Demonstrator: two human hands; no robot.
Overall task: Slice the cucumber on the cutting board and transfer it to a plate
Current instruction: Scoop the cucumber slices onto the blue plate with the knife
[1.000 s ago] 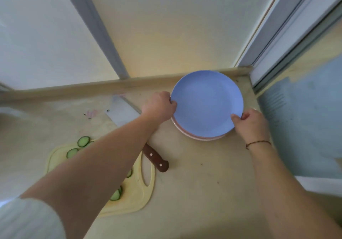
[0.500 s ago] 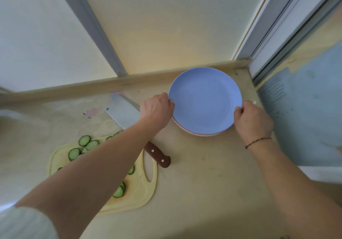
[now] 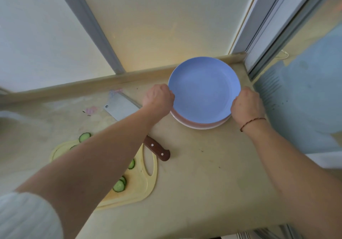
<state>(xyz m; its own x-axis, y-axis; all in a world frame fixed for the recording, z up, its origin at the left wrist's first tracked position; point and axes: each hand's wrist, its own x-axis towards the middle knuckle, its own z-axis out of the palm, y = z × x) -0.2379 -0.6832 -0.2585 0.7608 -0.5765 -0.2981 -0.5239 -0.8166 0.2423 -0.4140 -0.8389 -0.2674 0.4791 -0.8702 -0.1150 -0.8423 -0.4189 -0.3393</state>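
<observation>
A blue plate lies on top of a pink plate in the far right corner of the counter. My left hand grips the blue plate's left rim and my right hand grips its right rim. The blue plate sits slightly askew, so the pink rim shows at the near side. Cucumber slices lie on the yellow cutting board at the lower left, most of them hidden by my left forearm. One slice lies at the board's far edge.
A cleaver with a steel blade and a brown handle lies between the board and the plates, partly under my left forearm. A raised ledge and window frames bound the counter at the back and right.
Both hands have closed further round the blue plate's rim, and the plate has shifted off the pink one, showing more pink rim at the near side.
</observation>
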